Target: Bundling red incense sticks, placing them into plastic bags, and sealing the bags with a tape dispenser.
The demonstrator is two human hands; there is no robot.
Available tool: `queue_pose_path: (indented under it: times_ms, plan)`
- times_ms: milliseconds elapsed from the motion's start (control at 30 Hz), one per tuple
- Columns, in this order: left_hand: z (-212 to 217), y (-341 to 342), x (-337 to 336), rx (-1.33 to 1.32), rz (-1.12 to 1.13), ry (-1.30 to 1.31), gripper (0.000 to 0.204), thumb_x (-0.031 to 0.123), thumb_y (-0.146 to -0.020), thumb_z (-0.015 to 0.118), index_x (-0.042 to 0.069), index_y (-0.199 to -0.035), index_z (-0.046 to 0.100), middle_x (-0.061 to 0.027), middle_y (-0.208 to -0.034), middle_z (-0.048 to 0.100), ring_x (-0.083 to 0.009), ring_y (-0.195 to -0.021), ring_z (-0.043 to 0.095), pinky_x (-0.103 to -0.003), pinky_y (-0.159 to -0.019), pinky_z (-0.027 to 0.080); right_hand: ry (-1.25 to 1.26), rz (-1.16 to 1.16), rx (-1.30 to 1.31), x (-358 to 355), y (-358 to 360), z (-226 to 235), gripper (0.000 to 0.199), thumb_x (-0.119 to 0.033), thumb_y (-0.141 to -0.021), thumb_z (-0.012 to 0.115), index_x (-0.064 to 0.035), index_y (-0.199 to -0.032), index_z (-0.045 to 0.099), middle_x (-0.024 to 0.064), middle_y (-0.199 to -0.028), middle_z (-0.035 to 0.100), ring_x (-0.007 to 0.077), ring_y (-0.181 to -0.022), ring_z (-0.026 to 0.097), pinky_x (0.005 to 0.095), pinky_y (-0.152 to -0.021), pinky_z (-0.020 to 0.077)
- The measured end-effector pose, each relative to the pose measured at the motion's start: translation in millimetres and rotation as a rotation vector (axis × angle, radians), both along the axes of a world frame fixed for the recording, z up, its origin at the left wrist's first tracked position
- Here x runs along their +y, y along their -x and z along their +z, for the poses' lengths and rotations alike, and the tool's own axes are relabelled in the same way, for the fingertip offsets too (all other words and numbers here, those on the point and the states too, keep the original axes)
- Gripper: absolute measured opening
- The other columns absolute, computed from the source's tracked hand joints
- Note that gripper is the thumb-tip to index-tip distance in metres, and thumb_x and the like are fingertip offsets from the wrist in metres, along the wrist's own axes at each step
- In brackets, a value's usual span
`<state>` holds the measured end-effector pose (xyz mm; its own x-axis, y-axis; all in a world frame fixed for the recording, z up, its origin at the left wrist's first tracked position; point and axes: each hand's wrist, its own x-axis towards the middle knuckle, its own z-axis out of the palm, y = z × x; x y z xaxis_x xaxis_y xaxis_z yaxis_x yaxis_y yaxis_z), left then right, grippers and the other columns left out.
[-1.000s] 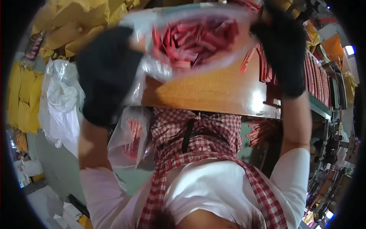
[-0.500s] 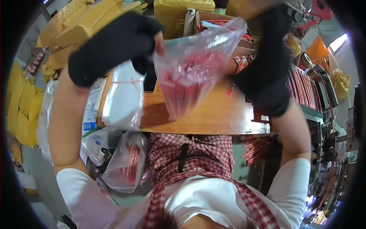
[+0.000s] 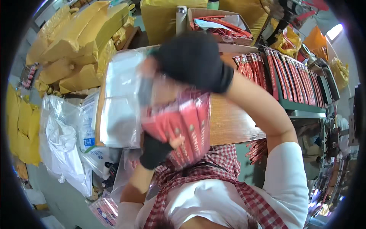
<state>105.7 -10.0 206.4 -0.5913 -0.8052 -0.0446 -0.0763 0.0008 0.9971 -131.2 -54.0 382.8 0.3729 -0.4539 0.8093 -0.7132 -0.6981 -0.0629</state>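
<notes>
Over the near edge of the table [image 3: 232,124], the clear bag of red packets [image 3: 190,124] is held up, the packets' long axis running away from the checked apron [image 3: 225,158] and slightly tilted. The left hand [image 3: 156,152], nearer, has its fingers clenched on the bag's lower left side; the right hand [image 3: 190,61] is beyond its upper end, and whether its fingers (badly blurred) grasp anything, I cannot tell. Clear plastic sleeves [image 3: 120,118] lie just left, racked red sticks [image 3: 293,78] farther right.
</notes>
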Motion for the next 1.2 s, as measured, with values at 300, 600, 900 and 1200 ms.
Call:
queue_pose_path:
  times_ms: [300, 600, 900, 1200]
  plan:
    - [-34, 123, -87, 0.338, -0.253, -0.64, 0.043, 0.011, -0.073, 0.074, 0.003, -0.113, 0.06, -0.002, -0.098, 0.065, -0.0134, -0.086, 0.062, -0.029, -0.08, 0.05, -0.272, -0.772, -0.72, -154, 184, -167, 0.059, -0.042, -0.075, 0.069, 0.0011, -0.112, 0.053, 0.0237, -0.097, 0.062, 0.0353, -0.092, 0.062, 0.0389, -0.077, 0.0499]
    - [-98, 152, -189, 0.45, -0.055, -0.822, 0.03, 0.017, -0.082, 0.069, 0.007, -0.109, 0.061, -0.0068, -0.096, 0.068, -0.0178, -0.083, 0.066, -0.031, -0.076, 0.054, -0.282, -0.916, -0.251, -96, 165, -172, 0.034, -0.023, -0.085, 0.061, -0.0129, -0.116, 0.054, 0.0134, -0.103, 0.061, 0.0333, -0.095, 0.06, 0.042, -0.075, 0.0491]
    - [-128, 119, -166, 0.523, -0.008, -0.808, 0.055, 0.038, -0.087, 0.064, 0.005, -0.129, 0.05, -0.0073, -0.123, 0.059, -0.0186, -0.108, 0.058, -0.036, -0.095, 0.046, -0.214, -0.925, -0.504, -131, 175, -258, 0.048, -0.02, -0.089, 0.057, -0.0096, -0.133, 0.042, 0.018, -0.121, 0.055, 0.0336, -0.105, 0.059, 0.0392, -0.087, 0.0469]
    - [-128, 91, -100, 0.504, 0.028, -0.823, 0.052, 0.027, -0.09, 0.062, 0.002, -0.133, 0.045, -0.0096, -0.129, 0.054, -0.0197, -0.115, 0.053, -0.034, -0.098, 0.043, -0.112, -0.806, -0.503, -100, 158, -242, 0.06, -0.028, -0.086, 0.062, -0.005, -0.135, 0.037, 0.0209, -0.123, 0.053, 0.0331, -0.113, 0.053, 0.0423, -0.091, 0.0438]
